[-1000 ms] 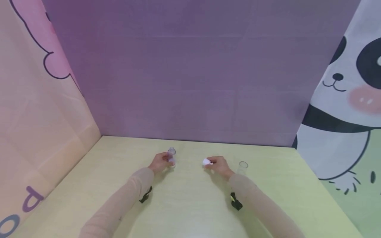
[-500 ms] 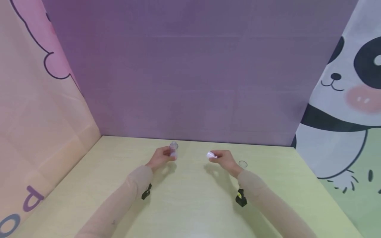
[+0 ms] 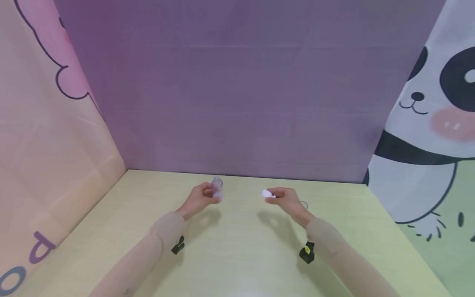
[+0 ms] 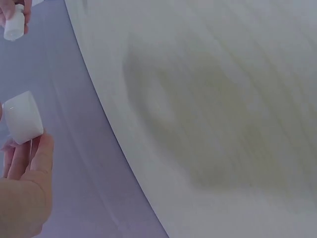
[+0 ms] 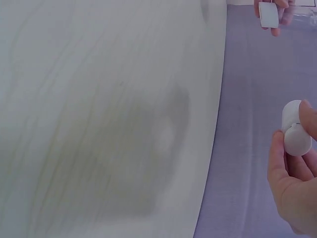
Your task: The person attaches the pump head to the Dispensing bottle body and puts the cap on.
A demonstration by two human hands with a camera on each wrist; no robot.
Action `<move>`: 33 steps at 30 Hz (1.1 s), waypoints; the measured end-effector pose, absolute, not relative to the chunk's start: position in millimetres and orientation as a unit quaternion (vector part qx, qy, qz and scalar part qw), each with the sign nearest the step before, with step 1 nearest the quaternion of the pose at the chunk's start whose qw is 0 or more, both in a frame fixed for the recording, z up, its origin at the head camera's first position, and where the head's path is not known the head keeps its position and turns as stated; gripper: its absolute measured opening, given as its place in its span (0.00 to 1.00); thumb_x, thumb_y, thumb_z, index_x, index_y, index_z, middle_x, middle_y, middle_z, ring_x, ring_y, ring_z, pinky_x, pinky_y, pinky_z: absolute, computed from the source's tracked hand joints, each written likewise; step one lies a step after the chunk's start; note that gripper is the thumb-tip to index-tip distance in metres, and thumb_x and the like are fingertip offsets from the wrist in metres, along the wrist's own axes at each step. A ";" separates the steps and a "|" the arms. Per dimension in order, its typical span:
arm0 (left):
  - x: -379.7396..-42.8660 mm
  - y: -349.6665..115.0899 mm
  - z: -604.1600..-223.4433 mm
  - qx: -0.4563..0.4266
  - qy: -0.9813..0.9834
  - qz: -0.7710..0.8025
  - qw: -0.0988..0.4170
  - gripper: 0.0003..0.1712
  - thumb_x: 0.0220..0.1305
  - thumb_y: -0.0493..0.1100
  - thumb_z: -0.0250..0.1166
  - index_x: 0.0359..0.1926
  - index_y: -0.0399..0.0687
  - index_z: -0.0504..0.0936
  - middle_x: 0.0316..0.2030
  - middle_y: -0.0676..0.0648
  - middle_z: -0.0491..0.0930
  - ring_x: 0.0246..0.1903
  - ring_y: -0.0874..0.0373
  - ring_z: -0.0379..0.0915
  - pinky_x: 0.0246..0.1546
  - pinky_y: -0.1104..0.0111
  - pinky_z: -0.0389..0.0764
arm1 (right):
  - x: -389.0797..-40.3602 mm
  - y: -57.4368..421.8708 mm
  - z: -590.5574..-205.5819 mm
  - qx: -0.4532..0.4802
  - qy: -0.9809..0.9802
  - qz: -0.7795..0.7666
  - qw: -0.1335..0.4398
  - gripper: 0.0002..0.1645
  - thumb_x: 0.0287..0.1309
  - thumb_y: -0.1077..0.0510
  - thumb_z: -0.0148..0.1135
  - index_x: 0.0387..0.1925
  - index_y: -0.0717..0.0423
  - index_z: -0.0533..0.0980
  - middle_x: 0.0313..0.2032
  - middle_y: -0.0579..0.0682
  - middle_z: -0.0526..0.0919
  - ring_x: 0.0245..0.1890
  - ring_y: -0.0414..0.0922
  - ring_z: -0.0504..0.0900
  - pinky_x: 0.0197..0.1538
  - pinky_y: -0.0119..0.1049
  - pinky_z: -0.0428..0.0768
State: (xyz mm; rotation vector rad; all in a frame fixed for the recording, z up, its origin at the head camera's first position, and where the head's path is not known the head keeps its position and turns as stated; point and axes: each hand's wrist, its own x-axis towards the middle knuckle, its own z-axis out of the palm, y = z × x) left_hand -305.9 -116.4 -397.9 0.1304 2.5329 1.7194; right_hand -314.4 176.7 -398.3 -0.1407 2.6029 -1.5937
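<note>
In the head view my left hand (image 3: 197, 201) grips a clear, narrow-topped piece with a white base (image 3: 217, 189), held upright. The left wrist view shows that white base (image 4: 24, 118) close up, the fingers curled around the clear part behind it. My right hand (image 3: 289, 201) pinches a small white container-like piece (image 3: 267, 193) between thumb and fingers. Seen from the right wrist, this white piece (image 5: 296, 128) has a rounded end and a seam; its exact kind I cannot tell. Both hands are raised over the table, casting shadows below, with a gap between the held things.
A thin clear rim, likely of a glass cup (image 3: 304, 204), shows just behind my right wrist, mostly hidden. The pale yellow table (image 3: 237, 247) ends at a purple backdrop (image 3: 237, 103). Printed cloth stands at left and right, the right one with a panda (image 3: 412, 181).
Both hands have lifted from the table with their things. The right hand has shifted up and right, now overlapping the clear cup; the left hand rose slightly, its piece still upright.
</note>
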 end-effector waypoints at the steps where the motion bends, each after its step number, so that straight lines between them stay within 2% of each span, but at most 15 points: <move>1: -304.0 -115.7 -398.1 0.043 0.826 0.560 0.041 0.24 0.54 0.40 0.67 0.52 0.41 0.72 0.49 0.41 0.78 0.49 0.51 0.74 0.52 0.57 0.73 | -313.3 177.2 -397.6 -0.043 0.851 -0.522 0.043 0.26 0.49 0.55 0.67 0.52 0.58 0.75 0.48 0.55 0.81 0.47 0.47 0.79 0.53 0.44 0.74; 9: -293.6 -108.7 -402.9 0.062 0.820 0.566 0.052 0.20 0.54 0.38 0.66 0.49 0.43 0.76 0.46 0.45 0.80 0.48 0.54 0.75 0.51 0.61 0.75 | -299.3 177.5 -394.1 -0.040 0.839 -0.540 0.058 0.25 0.49 0.55 0.67 0.50 0.57 0.76 0.47 0.53 0.81 0.46 0.45 0.78 0.54 0.45 0.74; 15: -291.1 -107.2 -407.7 0.075 0.814 0.573 0.061 0.21 0.55 0.38 0.65 0.52 0.42 0.76 0.46 0.47 0.80 0.47 0.55 0.74 0.51 0.62 0.74 | -292.9 178.8 -395.7 -0.037 0.837 -0.542 0.065 0.26 0.50 0.53 0.67 0.52 0.55 0.75 0.48 0.53 0.81 0.47 0.45 0.78 0.55 0.47 0.73; 24: -286.6 -109.0 -411.9 0.117 0.787 0.602 0.073 0.23 0.61 0.40 0.60 0.58 0.42 0.72 0.54 0.41 0.75 0.52 0.51 0.73 0.56 0.57 0.70 | -289.3 180.3 -395.3 -0.039 0.835 -0.546 0.051 0.27 0.51 0.52 0.66 0.54 0.54 0.75 0.50 0.53 0.80 0.50 0.46 0.77 0.56 0.48 0.71; 33: -283.8 -109.4 -413.7 0.140 0.782 0.600 0.097 0.23 0.60 0.43 0.61 0.56 0.44 0.74 0.54 0.43 0.75 0.53 0.52 0.72 0.57 0.58 0.69 | -288.3 175.8 -395.2 -0.043 0.829 -0.554 0.055 0.27 0.50 0.53 0.66 0.53 0.55 0.75 0.50 0.53 0.80 0.50 0.46 0.76 0.56 0.47 0.71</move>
